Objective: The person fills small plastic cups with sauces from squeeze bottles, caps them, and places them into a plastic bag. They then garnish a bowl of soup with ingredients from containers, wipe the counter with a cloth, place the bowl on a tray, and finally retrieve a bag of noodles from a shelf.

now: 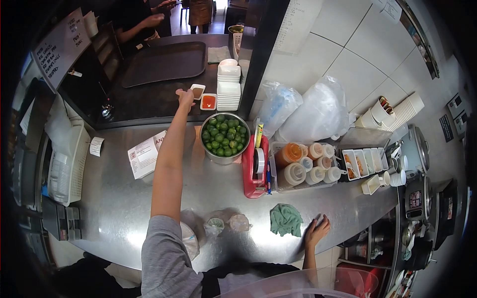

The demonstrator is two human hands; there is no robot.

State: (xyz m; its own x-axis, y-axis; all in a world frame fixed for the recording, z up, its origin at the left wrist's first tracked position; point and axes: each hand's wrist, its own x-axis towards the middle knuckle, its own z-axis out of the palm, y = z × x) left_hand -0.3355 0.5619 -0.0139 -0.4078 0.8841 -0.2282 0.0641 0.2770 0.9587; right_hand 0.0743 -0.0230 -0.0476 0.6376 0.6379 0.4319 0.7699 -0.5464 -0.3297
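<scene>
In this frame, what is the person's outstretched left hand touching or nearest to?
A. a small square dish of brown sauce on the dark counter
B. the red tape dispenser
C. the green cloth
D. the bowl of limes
A: the left hand reaches past the bowl of limes to the small dish of brown sauce, which sits beside a dish of red sauce.

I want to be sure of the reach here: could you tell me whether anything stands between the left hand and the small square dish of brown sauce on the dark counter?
Nothing visible does. The left hand is already at the small square dish of brown sauce, fingertips at its near edge. The round metal bowl of green limes sits nearer, to the right of the outstretched arm.
</scene>
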